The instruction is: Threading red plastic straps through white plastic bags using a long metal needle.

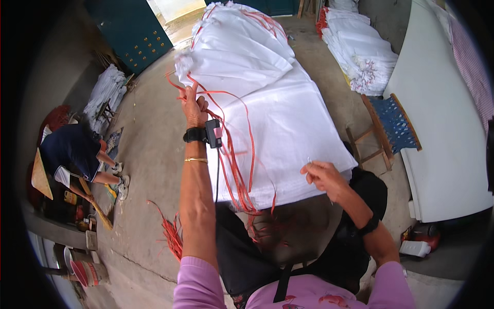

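Note:
A stack of white woven sacks stretches away from my lap, its far part bunched and gathered. My left hand is closed around red plastic ties at the stack's left edge, just below a gathered white bunch. Several of these strands trail down over the white cloth toward my knees. Above the near right corner of the stack, my right hand is closed, fingers curled together. A thin pale tip pokes out by its fingers, too small to name.
Loose red ties hang at my left. A folding stool with blue webbing stands to the right, near a white panel. More white sacks lie at the back right. At left, a person bends over a broom.

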The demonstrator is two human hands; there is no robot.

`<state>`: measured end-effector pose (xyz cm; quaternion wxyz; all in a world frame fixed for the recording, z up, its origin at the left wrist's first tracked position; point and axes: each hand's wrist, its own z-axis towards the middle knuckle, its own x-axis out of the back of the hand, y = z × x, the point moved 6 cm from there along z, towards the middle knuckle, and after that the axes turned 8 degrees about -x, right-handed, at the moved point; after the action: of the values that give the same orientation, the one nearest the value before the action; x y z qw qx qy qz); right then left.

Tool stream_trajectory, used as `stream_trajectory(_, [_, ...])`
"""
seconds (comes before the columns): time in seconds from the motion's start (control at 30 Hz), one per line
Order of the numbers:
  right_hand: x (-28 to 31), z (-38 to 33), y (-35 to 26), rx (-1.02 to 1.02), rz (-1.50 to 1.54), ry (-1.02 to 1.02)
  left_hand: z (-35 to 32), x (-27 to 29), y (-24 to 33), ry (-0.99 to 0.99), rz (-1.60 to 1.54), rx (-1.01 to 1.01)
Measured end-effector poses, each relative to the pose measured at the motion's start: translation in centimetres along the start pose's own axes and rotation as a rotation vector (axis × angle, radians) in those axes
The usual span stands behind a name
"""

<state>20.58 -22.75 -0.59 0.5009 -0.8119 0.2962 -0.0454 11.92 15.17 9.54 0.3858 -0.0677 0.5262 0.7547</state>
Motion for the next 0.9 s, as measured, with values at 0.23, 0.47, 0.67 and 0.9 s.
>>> stream_trajectory(0.23, [-1.1, -1.1, -0.7, 0.051, -0.206, -0.009, 1.7, -2.4, -1.9, -0.321, 1.000, -0.435])
stream_trajectory(0.47, [-1.6, -3.5, -1.5, 0.024, -0.471, -0.078, 10.5, -3.7, -5.9, -0.369, 1.585, -0.646])
stream_trajectory(0.67, [-0.7, -4.6, -1.6, -0.118, -0.557, -0.040, 15.1, 1.5, -15.3, -0.360, 1.741, -0.301])
stream_trajectory(0.9, [-1.3, -4.2, -2.8, -0.043, -0.531, 0.003, 14.2, 5.3, -16.7, -0.304, 1.651, -0.163])
